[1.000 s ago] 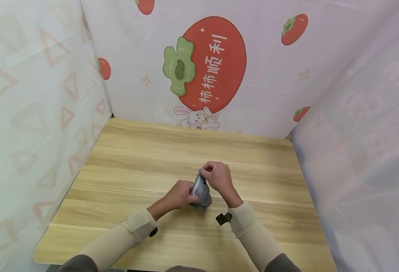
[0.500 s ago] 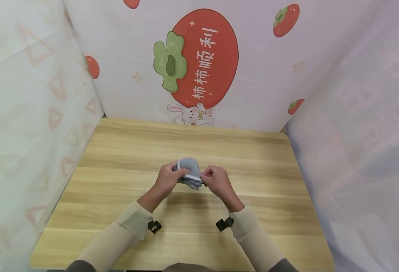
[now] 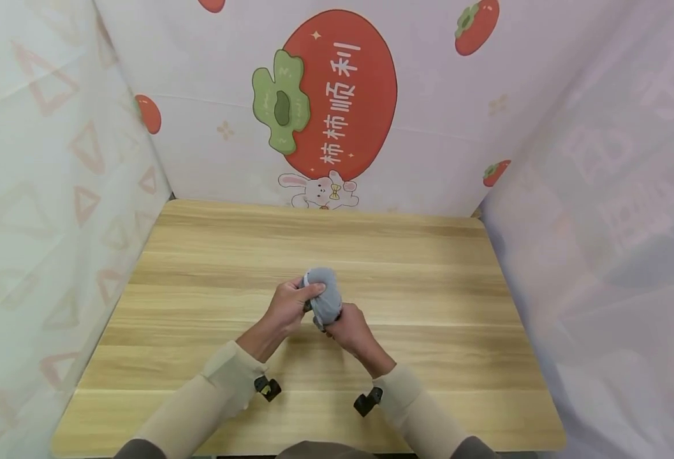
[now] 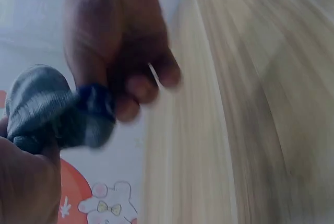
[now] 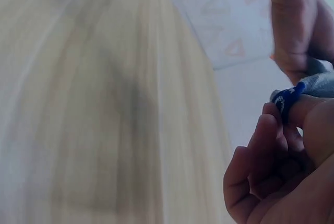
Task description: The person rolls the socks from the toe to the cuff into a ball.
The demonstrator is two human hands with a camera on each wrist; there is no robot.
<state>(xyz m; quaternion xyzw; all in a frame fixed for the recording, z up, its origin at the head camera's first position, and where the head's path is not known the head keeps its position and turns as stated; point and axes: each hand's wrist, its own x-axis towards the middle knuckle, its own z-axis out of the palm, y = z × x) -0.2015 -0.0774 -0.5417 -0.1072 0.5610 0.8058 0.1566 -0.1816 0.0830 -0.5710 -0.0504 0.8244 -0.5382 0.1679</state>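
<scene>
A grey ribbed sock (image 3: 328, 301), bunched into a small bundle, is held above the middle of the table between my two hands. My left hand (image 3: 286, 310) grips its left side, with the thumb lying across the grey knit. At its lower right, my right hand (image 3: 352, 329) pinches the sock's edge. Both wrist views reveal a dark blue patterned band (image 5: 287, 100) on the sock, caught between my right thumb and fingers. In the left wrist view the grey knit (image 4: 39, 98) bulges above my left hand; the fingers behind it are hidden.
A wood-grain table (image 3: 210, 242) lies under my hands. Printed cloth walls enclose it at the back (image 3: 428, 140), left (image 3: 38, 229) and right (image 3: 612, 268). Small black devices (image 3: 267, 387) are strapped at both wrists.
The sock went from upright and low to higher and further left in my left hand. My right hand moved from its top edge to its right side, then down to its lower right.
</scene>
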